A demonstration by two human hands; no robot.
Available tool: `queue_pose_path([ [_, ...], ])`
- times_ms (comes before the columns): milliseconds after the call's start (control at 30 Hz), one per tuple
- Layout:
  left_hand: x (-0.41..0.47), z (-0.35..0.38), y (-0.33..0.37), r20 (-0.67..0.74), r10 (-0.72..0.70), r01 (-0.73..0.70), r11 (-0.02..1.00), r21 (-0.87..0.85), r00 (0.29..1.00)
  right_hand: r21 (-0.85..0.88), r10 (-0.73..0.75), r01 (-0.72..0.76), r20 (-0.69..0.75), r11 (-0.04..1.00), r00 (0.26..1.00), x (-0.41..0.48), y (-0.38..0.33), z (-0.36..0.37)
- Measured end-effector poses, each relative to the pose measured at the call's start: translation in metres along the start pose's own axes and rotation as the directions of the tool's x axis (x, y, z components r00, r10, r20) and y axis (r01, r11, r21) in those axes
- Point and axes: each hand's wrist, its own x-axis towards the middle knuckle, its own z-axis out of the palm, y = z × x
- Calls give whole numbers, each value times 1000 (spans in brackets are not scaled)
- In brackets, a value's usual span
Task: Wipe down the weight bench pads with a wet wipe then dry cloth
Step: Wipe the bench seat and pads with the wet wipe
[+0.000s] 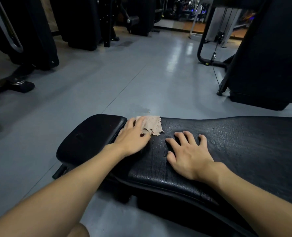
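A black weight bench lies across the lower frame, with a small smooth seat pad (88,134) at the left and a long cracked back pad (236,142) running to the right. A beige cloth (153,124) lies on the back pad near the gap between the two pads. My left hand (133,135) presses flat on the cloth's near left part, fingers straight. My right hand (188,151) rests on the back pad beside it with fingers spread, holding nothing.
Grey gym floor (124,82) stretches ahead of the bench. Black exercise machines (32,31) stand at the left and back. A large black machine (265,57) with a cable and a curved tube frame stands at the right.
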Motion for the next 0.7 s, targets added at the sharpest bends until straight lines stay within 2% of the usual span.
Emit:
queue_pose_path([
  [67, -16, -3, -10, 6, 6, -6, 999, 37, 1000, 24, 29, -27, -119, 999, 992, 21, -6, -10],
  [133, -19, -8, -14, 41, 5, -6, 1000, 22, 999, 190, 12, 32, -230, 981, 973, 56, -18, -18],
  [200, -14, -12, -15, 84, 1, -2, 1000, 18, 996, 337, -73, 142, -209, 931, 975, 91, -36, -24],
  [267, -7, -14, -17, 117, 8, -12, 999, 30, 993, 380, -133, 170, -121, 909, 984, 117, -52, -22],
  [367, 2, -12, -21, 145, 32, -38, 999, 39, 989, 251, -173, 166, 7, 954, 985, 143, -58, -7],
  [433, 4, -12, -20, 146, 36, -46, 997, 67, 989, 145, -185, 177, 40, 973, 982, 150, -56, -1],
  [700, 5, -17, -13, 164, -4, -17, 992, 126, 986, 145, -127, 117, 59, 982, 990, 131, -15, -1],
])
